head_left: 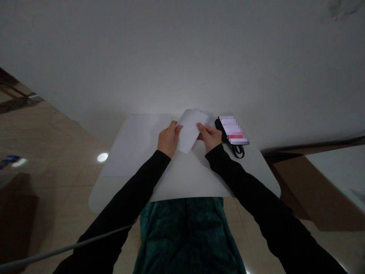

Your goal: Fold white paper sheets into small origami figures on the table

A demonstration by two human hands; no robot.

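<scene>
A folded sheet of white paper (188,131) is held up between my two hands, above the white table. On its left edge, my left hand (169,140) grips it with the thumb in front and the fingers mostly behind. My right hand (209,136) pinches the paper's right side, thumb on the near face. Behind the paper lies some crumpled whitish material (203,111), partly covered, so its kind is unclear. Flat on the table to the left rests a larger white sheet (137,144).
Right of my right hand, a phone with a lit screen (234,130) leans on a black object with a looped black strap (238,151). The table (182,186) stands against a pale wall (182,57). A cardboard box (319,190) is at the right; a grey cable (65,249) crosses the lower left.
</scene>
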